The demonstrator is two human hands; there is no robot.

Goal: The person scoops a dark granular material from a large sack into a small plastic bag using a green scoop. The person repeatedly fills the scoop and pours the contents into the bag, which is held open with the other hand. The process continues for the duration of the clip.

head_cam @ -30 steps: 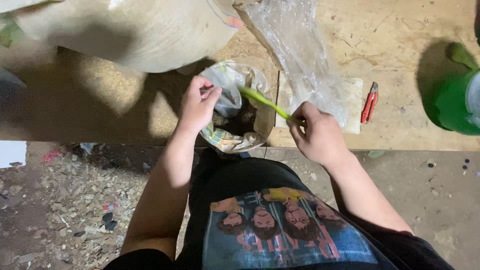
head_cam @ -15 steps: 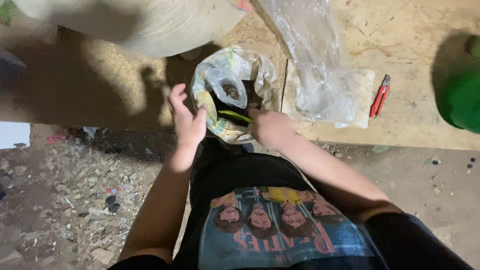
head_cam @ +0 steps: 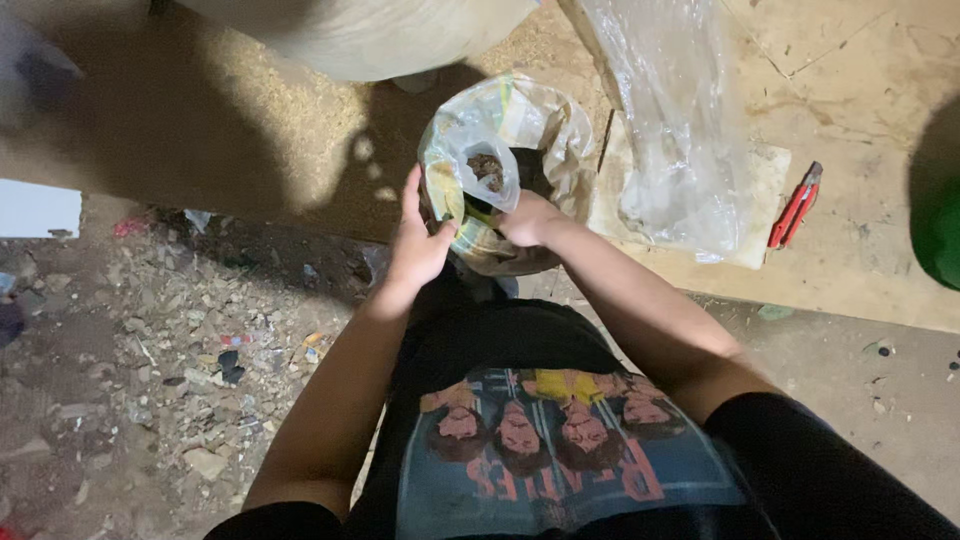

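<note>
**Two hands at the mouth of a small plastic bag**

A small plastic bag sits at the near edge of a wooden board, right in front of the person. Its mouth is open and dark, crumbly stuff shows inside. The left hand grips the bag's near-left rim, fingers closed on the plastic with the fingertips pointing up along the side. The right hand is curled at the mouth of the bag, knuckles up; a short bit of something green shows just beside it, between the two hands. Whether the right hand pinches that green piece or the rim of the bag cannot be told, since the fingers are hidden under the hand.

Just right of the bag lies a sheet of clear plastic, crumpled and spread over a pale flat slab; it touches or nearly touches the bag's right side. Further right, well apart from the hands, a red cutter lies on the board, and a green object is cut off by the right edge of the view. Behind the bag a large pale sack fills the top and throws a deep shadow over the board to the left. Below the board's edge, to the left, the ground is littered with stones and scraps, with a white piece at the far left.
</note>
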